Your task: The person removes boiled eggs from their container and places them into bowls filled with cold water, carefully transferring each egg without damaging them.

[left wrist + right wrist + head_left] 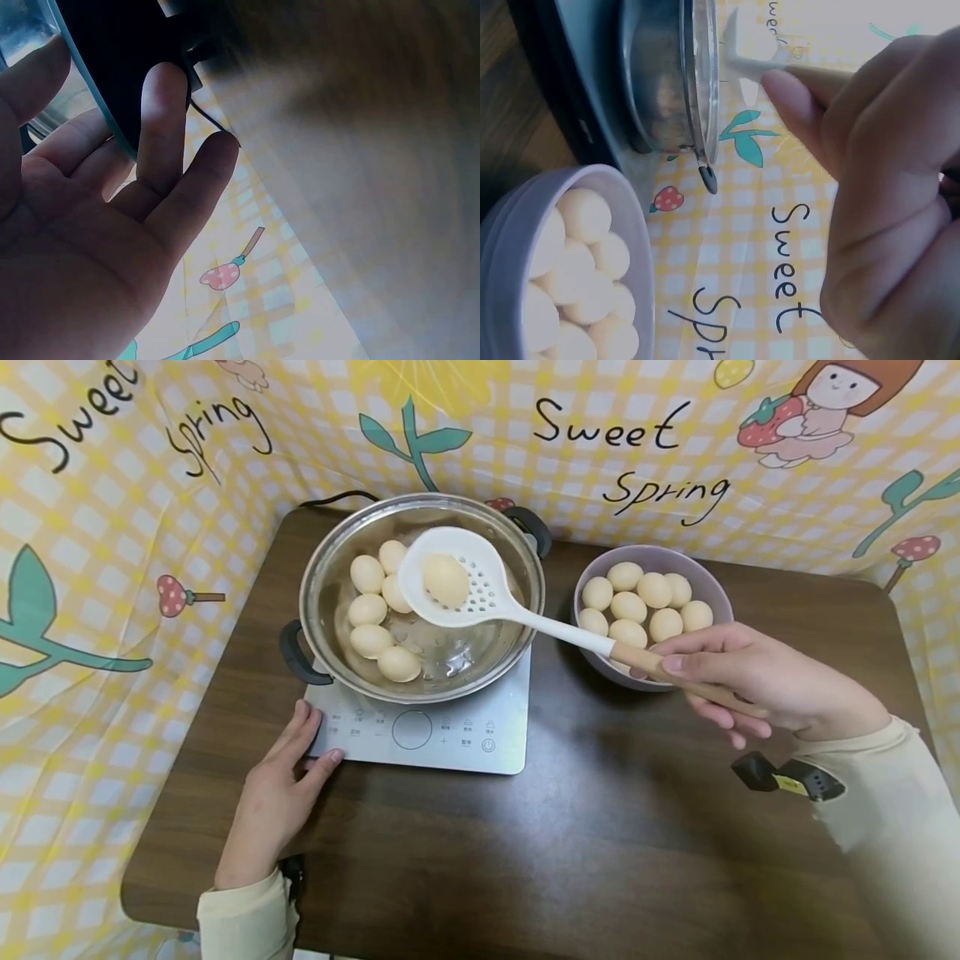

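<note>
My right hand holds the wooden handle of a white slotted spoon, pinched between thumb and fingers. In its perforated bowl lies one egg, held over a steel pot. Several pale eggs sit inside the pot along its left side, with clear liquid around them. The pot stands on a silver induction cooker. At that cooker's front left corner, my left hand rests its loosely spread fingers against the edge; the left wrist view shows the fingertips at its dark side.
A lilac bowl full of eggs stands right of the pot, partly below the right hand. Black handles jut from the pot. A black cord runs behind it. Patterned cloth lines the wall behind the brown table.
</note>
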The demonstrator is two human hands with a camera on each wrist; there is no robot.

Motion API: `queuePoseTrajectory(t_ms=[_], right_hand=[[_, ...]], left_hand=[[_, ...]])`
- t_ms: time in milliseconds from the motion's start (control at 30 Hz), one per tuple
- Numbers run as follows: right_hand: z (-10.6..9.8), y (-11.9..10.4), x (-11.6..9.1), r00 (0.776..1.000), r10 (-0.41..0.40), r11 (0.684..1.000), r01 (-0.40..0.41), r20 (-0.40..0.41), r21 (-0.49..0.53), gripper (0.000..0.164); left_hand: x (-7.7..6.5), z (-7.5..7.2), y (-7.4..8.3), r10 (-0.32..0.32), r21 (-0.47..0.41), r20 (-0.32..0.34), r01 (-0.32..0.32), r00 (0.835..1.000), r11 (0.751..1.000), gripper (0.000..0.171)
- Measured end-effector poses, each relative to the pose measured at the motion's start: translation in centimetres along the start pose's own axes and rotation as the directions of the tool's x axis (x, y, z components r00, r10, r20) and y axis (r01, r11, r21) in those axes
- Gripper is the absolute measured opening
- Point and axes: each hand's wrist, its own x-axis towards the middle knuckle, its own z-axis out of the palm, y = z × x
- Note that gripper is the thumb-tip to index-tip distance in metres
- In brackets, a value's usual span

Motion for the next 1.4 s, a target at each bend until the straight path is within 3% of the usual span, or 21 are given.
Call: queuePoseTrajectory(t_ms=[233,467,800,1067,1233,1400], right_hand=[[-0.3,0.6,-1.0,0.998,0.040,0.998,-0.042,-0.047,-0.040,0.025],[-1.2,0.9,-3.5,0.986,0.080,0.990,-0.095,-0.144,-0.103,0.027],[-2.8,2.3,-7.3,0.980,0.083,0.994,-0.094,-0.178,-0.057,0.035],[-4.1,4.5,-10.2,0.976,0.051,0.990,-0.077,-0.212,-0.117,0.045],[-4.3,6.6,-12.0,0.953,0.031,0.995,-0.059,-0.303,-0.086,0.051],[-4.1,8.1,-13.0,0.905,0.061,0.988,-0.114,-0.421,-0.103,0.047]], left_hand=[[0.1,0.0,0.1,0.008,0.000,0.004,-0.008,1.000,1.000,0.067],[0.1,-0.1,0.1,0.005,0.006,0.010,-0.005,1.000,1.000,0.067],[0.1,-0.2,0.2,0.006,-0.001,0.013,-0.006,1.000,1.000,0.068],[0.0,-0.1,0.1,0.013,-0.006,0.013,-0.013,1.000,1.000,0.068],[0.0,0.0,0.1,0.018,-0.004,0.012,-0.018,1.000,1.000,0.067],[0.1,0.0,0.1,0.014,0.002,0.007,-0.014,1.000,1.000,0.067]])
